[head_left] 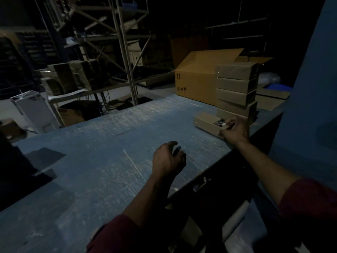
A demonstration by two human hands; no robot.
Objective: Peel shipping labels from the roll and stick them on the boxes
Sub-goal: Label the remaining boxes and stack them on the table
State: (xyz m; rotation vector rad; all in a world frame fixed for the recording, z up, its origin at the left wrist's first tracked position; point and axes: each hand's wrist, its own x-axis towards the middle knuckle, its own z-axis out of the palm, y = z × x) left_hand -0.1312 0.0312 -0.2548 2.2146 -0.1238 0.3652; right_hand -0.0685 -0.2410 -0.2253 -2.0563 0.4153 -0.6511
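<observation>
Head view: right hand (236, 130) curls round near end of small flat box (209, 124) lying on blue desk (102, 143), label (219, 122) on its top. Stack of boxes (236, 88) just behind. Left hand (167, 157) hovers above desk, fingers loosely curled, grip empty.

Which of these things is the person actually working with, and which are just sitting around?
In use: small box, label on it, stack of boxes, right hand, left hand.

Lying about: big open carton, metal shelving, blue table.
</observation>
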